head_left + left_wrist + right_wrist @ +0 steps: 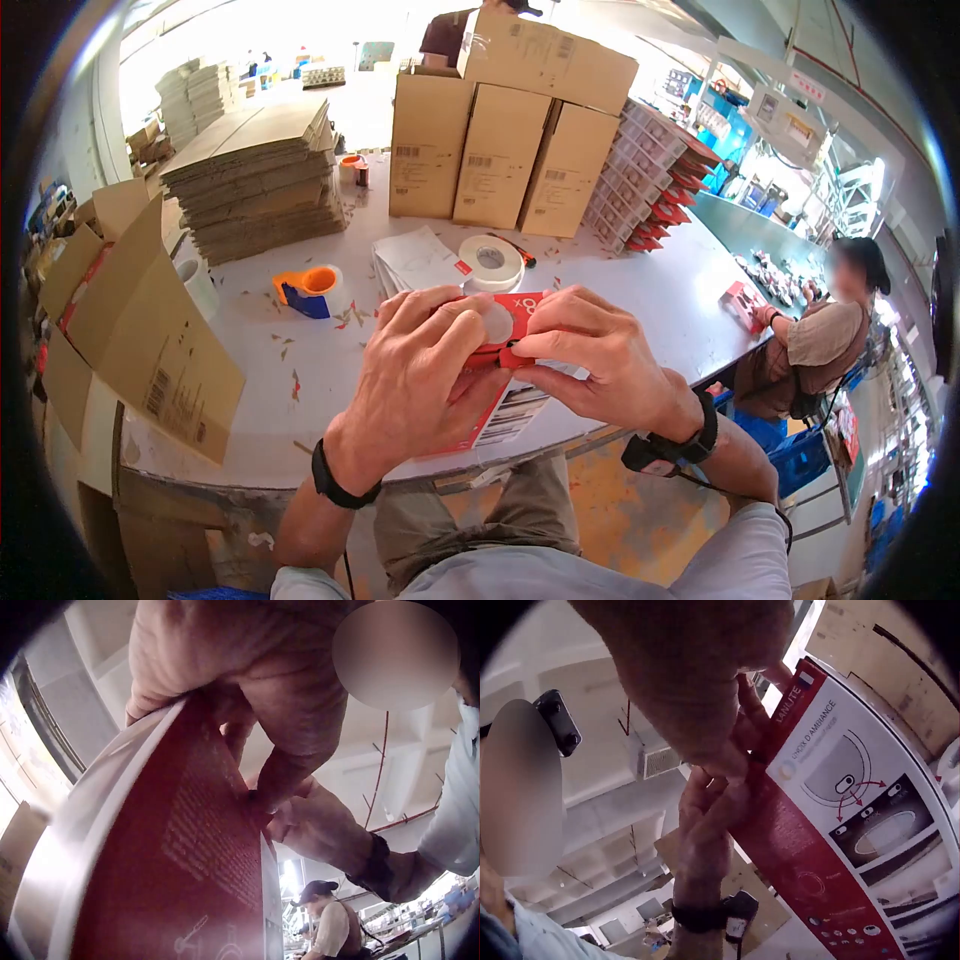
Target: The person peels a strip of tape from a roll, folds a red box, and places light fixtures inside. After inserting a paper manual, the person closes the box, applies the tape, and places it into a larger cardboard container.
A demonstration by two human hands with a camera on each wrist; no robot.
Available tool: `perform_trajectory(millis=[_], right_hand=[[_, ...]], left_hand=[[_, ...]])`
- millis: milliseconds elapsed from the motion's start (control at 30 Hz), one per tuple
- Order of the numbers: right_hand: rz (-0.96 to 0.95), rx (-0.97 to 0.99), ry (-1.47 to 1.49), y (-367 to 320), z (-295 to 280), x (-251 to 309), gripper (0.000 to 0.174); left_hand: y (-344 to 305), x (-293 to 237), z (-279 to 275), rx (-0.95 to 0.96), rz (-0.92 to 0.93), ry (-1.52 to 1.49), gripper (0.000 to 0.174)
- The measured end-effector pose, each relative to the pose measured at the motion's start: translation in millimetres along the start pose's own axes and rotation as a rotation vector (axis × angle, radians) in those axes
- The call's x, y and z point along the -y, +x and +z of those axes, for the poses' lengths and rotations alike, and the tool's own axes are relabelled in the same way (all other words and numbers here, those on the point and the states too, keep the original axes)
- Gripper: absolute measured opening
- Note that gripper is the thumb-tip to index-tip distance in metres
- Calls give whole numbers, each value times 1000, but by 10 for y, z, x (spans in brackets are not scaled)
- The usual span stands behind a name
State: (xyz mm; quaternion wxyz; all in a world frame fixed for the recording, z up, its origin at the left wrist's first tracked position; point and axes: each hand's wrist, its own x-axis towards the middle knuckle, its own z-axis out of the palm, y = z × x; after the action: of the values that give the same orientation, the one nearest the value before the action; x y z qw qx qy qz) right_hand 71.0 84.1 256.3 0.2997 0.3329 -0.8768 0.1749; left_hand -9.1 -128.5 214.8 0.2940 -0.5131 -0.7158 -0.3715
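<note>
A red and white printed cardboard box [513, 408] stands in front of me, close over the near table edge. My left hand [415, 370] grips its upper end from the left, fingers bent over the top. From the right, the thumb and fingers of my right hand [605, 355] pinch the red end flap [516, 356]. The left wrist view shows the box's red side [157, 855] with small white print. Lamp pictures and text cover its white face [840, 772] in the right wrist view. My fingers hide part of the flap.
White tape roll [491, 262] and white sheets [415, 258] lie beyond the box. An orange-blue tape dispenser [310, 292] is to the left. Flattened cartons [255, 180], upright cartons [505, 150] and an open carton [150, 320] surround the table [265, 400]. A seated person [830, 330] works at right.
</note>
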Motion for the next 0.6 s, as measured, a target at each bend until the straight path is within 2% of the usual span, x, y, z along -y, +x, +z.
perform_trajectory(millis=[400, 500, 600], right_hand=[[-89, 120, -39, 76, -80, -22, 18], [-128, 82, -152, -5, -22, -46, 22], [-255, -111, -210, -140, 152, -119, 25]], left_hand=[[-27, 22, 16, -15, 24, -9, 32], [-37, 31, 17, -25, 18, -30, 32], [-32, 20, 17, -16, -11, -21, 32]])
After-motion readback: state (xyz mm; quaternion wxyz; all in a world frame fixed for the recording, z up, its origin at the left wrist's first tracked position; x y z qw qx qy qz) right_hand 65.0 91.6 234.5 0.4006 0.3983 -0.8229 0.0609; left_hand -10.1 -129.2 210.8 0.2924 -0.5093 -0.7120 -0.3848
